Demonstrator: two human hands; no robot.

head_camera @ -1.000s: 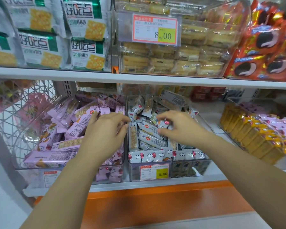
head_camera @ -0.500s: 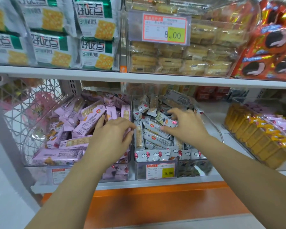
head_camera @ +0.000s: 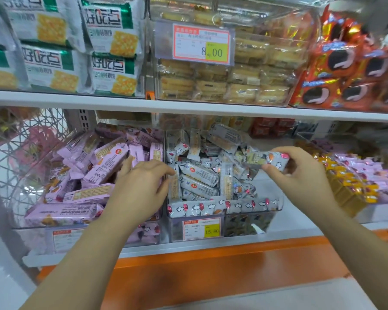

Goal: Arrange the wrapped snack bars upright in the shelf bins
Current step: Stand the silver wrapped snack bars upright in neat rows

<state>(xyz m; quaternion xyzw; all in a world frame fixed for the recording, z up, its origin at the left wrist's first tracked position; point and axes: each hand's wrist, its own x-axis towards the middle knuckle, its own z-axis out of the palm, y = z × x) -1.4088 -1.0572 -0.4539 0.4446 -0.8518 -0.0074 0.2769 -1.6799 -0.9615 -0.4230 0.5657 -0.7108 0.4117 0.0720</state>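
A: Where's the bar [head_camera: 268,159]?
B: Just lifted out. The right hand [head_camera: 300,175] pinches it level, above the grey bin's [head_camera: 244,224] right side. Standing it up comes next, I'd say.
A: The left hand [head_camera: 139,186]?
B: Spread loose at that bin's left wall. Inside, grey bars [head_camera: 197,173] lie mostly tumbled, few upright. Left of it, the pink bin [head_camera: 148,237] holds jumbled pink bars [head_camera: 105,162].
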